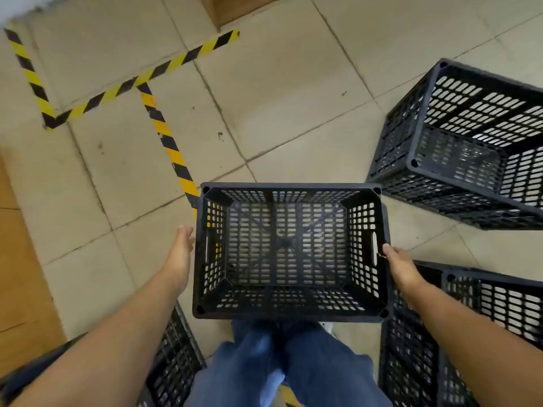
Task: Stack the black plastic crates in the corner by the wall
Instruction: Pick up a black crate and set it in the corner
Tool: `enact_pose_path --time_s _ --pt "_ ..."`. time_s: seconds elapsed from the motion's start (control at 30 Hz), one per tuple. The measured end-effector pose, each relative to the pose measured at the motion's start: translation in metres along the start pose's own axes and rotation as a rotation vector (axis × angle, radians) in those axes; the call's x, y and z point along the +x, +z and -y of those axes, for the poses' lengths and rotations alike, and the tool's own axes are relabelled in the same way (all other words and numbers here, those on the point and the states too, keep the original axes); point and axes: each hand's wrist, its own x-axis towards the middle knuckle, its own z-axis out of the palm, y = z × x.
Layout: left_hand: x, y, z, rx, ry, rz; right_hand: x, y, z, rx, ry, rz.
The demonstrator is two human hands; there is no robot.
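Note:
A black slotted plastic crate (289,314) hangs upright and empty in front of me, above my jeans-clad legs. My right hand (401,267) grips its right rim beside the handle slot. My left hand (179,257) is right beside the crate's left wall, fingers straight and palm toward it; I cannot tell if it touches. Another black crate (458,183) lies tilted on the floor at the right. A third crate (499,292) stands at the lower right under my right forearm, and a further crate (173,359) shows at the lower left.
The floor is beige tile marked with yellow-black hazard tape (173,154) that forms a corner at the upper left. A wooden box (235,7) stands at the top edge. A brown wooden surface (20,274) runs along the left.

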Motion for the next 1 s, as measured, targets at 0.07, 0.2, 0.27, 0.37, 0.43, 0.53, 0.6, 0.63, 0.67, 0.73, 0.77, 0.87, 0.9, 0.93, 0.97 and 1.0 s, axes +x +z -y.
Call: enact_pose_path --time_s 0.07,0.2,0.27,0.37,0.43,0.53,0.6,0.63,0.67,0.73,0.77,0.87,0.9,0.93,0.97,1.0 --pt "0.021 -0.003 0.006 -0.088 -0.033 -0.016 0.008 0.008 0.002 0.146 0.068 0.009" --pt "0.049 -0.006 0.015 -0.205 -0.097 0.046 0.019 0.017 0.005 0.417 0.216 0.012" --pt "0.053 -0.006 0.016 -0.258 -0.104 0.084 0.025 0.018 0.005 0.475 0.235 -0.009" --pt "0.058 -0.01 0.016 -0.319 -0.103 0.065 0.02 0.013 0.013 0.525 0.22 -0.041" --pt "0.054 -0.016 0.014 -0.349 -0.098 0.034 0.015 0.007 0.016 0.512 0.232 -0.028" --pt "0.044 -0.028 0.012 -0.396 -0.096 0.021 0.005 0.001 0.02 0.487 0.269 -0.027" --pt "0.031 -0.036 0.01 -0.423 -0.108 0.014 -0.009 -0.001 0.027 0.459 0.271 -0.032" --pt "0.023 -0.041 0.008 -0.44 -0.114 0.009 -0.018 -0.002 0.03 0.457 0.271 -0.033" --pt "0.015 -0.046 0.005 -0.456 -0.12 -0.002 -0.026 -0.003 0.034 0.451 0.272 -0.029" --pt "-0.001 -0.058 0.0 -0.492 -0.14 -0.021 -0.047 -0.006 0.045 0.44 0.267 -0.02" --pt "-0.01 -0.064 -0.003 -0.51 -0.148 -0.029 -0.057 -0.007 0.051 0.429 0.268 -0.014" --pt "-0.042 -0.085 -0.015 -0.561 -0.171 -0.048 -0.092 -0.012 0.071 0.396 0.269 0.007" --pt "-0.053 -0.092 -0.02 -0.581 -0.177 -0.053 -0.103 -0.014 0.077 0.379 0.266 0.01" --pt "-0.065 -0.1 -0.025 -0.602 -0.182 -0.059 -0.115 -0.015 0.084 0.361 0.258 0.018" --pt "-0.076 -0.108 -0.029 -0.622 -0.185 -0.063 -0.127 -0.016 0.091 0.345 0.249 0.024" --pt "-0.088 -0.117 -0.034 -0.635 -0.186 -0.066 -0.139 -0.017 0.099 0.33 0.243 0.031"
